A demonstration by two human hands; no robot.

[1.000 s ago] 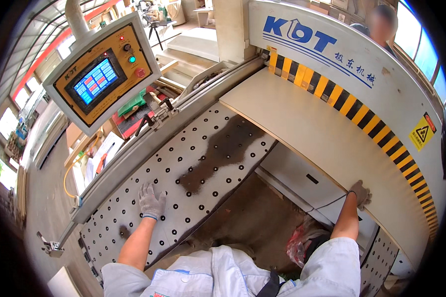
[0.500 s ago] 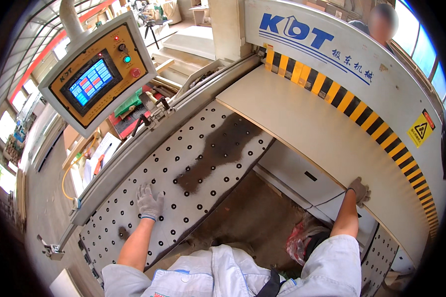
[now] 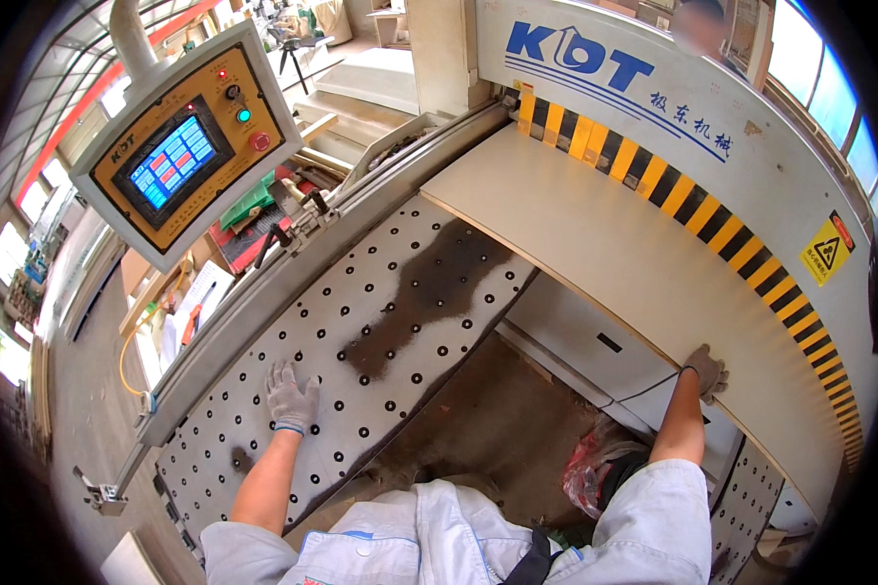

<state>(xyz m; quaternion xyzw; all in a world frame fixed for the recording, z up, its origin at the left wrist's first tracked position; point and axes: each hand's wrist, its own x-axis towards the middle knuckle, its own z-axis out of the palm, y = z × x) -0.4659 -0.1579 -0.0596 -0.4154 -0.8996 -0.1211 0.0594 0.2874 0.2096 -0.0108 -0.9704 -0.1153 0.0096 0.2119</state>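
Observation:
My left hand (image 3: 292, 398), in a pale grey work glove, lies flat on a perforated metal table (image 3: 263, 390) with its fingers spread. Nothing is held in it. At the near edge of a long beige panel (image 3: 595, 263), my right hand (image 3: 705, 373) is gloved too and grips that edge, its fingers on the top face; the thumb is hard to make out. The panel runs alongside a large grey machine beam (image 3: 634, 68) with a yellow and black striped guard (image 3: 673, 190). Its left end meets the rail (image 3: 332, 224).
A control box with a lit screen (image 3: 173, 161) hangs at the upper left. A metal rail with a clamp stop (image 3: 307, 219) borders the table. Below lie a brown floor (image 3: 458, 419) and a clear-and-red plastic bag (image 3: 585, 468). Another person (image 3: 698, 27) stands behind the beam.
The person behind the beam has shifted to the left and lower. My view has moved very slightly; both my hands and the panel keep their places.

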